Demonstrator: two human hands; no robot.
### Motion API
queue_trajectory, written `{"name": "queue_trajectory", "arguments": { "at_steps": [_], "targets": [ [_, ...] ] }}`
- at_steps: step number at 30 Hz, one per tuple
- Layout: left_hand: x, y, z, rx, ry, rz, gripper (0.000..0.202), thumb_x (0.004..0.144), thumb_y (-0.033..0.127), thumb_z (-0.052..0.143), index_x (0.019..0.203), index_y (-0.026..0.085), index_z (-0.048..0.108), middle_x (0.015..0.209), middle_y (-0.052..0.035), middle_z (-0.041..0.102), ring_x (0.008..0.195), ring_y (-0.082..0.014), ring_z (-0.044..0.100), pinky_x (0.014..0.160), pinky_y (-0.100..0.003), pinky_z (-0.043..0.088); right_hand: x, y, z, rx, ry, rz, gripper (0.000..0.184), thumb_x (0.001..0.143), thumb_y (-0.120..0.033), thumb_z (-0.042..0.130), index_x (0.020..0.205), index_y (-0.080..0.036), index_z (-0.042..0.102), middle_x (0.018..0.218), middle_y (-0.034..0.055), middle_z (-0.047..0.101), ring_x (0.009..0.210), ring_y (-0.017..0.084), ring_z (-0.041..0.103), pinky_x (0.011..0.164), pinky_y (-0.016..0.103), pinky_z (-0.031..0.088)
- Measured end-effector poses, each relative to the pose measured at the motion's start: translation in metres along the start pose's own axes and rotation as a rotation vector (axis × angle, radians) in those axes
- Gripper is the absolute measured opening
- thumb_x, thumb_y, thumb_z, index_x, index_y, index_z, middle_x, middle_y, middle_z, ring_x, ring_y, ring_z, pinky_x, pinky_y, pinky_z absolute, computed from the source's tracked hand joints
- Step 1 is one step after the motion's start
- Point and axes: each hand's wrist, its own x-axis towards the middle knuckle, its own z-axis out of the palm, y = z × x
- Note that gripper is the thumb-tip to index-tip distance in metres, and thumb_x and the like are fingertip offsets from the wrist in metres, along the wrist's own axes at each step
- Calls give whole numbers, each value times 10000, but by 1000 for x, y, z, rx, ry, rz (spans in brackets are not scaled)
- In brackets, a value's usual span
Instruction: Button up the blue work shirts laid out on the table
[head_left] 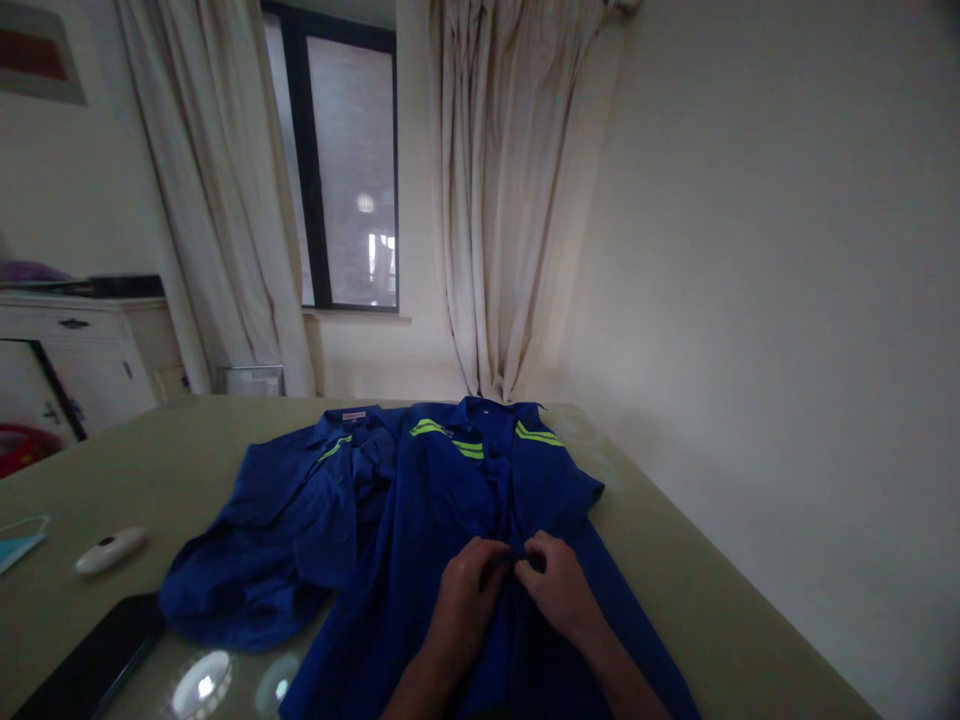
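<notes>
A blue work shirt [555, 470] with yellow-green stripes lies spread on the table, its collar toward the far edge. Over its front placket, my left hand [474, 580] pinches the dark cloth from the left. My right hand [551, 575] grips the same placket from the right, its fingertips close to the left ones. Any button between the fingers is hidden. To the left, a second blue garment [262, 540] with a label at its collar lies rumpled, touching the first shirt.
On the table [720, 620] at left are a black phone-like object [94, 655], a white oval object [111, 552] and a blue face mask [19, 548]. A wall [787, 350] runs along the right edge. Curtains [499, 200] and a white cabinet [90, 350] stand behind.
</notes>
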Motion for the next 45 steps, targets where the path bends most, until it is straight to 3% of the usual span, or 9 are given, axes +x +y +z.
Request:
{"name": "queue_trajectory", "arguments": {
  "at_steps": [6,12,18,22,26,30,35,39,45],
  "targets": [
    [1,-1,-2,105,46,-83,132,913,226,582,850,220,698,855,-5,715,810,-185,671,748,-290,473,-1,-5,-4,102,25,-44,131,795,-313,616,716,-210,630,728,-2,607,689,174,584,667,275,404],
    [-1,-1,-1,118,24,8,250,971,191,483,972,238,728,954,-20,734,888,-172,690,818,-278,500,-4,-5,-3,67,24,-95,74,794,-253,623,747,-208,660,791,14,639,747,181,615,713,278,427],
    [-5,-4,-1,412,-30,108,291,968,111,450,928,233,711,955,-26,723,876,-170,685,792,-261,514,-3,-5,-4,102,-56,-131,129,816,-241,605,793,-201,726,814,25,661,724,174,614,684,273,433],
    [-6,-2,1,513,-2,89,279,984,115,453,952,228,705,897,-24,718,835,-168,691,742,-246,510,-1,-5,-5,163,-91,-116,185,838,-292,605,762,-195,744,770,27,670,705,178,619,663,275,433],
    [-5,-1,0,477,5,91,292,995,129,447,955,233,717,897,-23,730,839,-164,704,739,-238,510,1,1,-3,327,-170,-26,326,889,-428,558,727,-194,717,703,22,669,683,191,630,627,273,456],
    [-3,-2,-2,319,5,44,317,992,173,452,953,255,755,925,-22,757,846,-168,719,768,-255,520,2,8,1,443,-259,78,279,824,-448,636,803,-183,720,640,-3,637,583,178,599,534,257,448],
    [-1,-7,-3,98,22,-39,328,974,236,461,1034,265,782,972,-25,788,896,-186,730,812,-283,529,1,4,0,257,-149,-77,188,823,-352,660,804,-191,755,730,16,672,681,175,604,643,267,432],
    [-1,-9,-1,25,66,-108,301,946,267,491,1027,245,780,1009,-39,796,951,-200,726,860,-293,527,-1,-1,1,180,-103,-99,121,821,-273,650,819,-193,742,780,15,664,697,170,606,661,267,427],
    [1,-1,-4,61,84,-225,202,899,264,550,869,234,747,835,-5,781,801,-193,721,743,-284,502,-3,-4,3,159,-100,-123,99,829,-249,632,820,-200,717,788,4,651,686,159,595,646,251,425]
  ]
}}
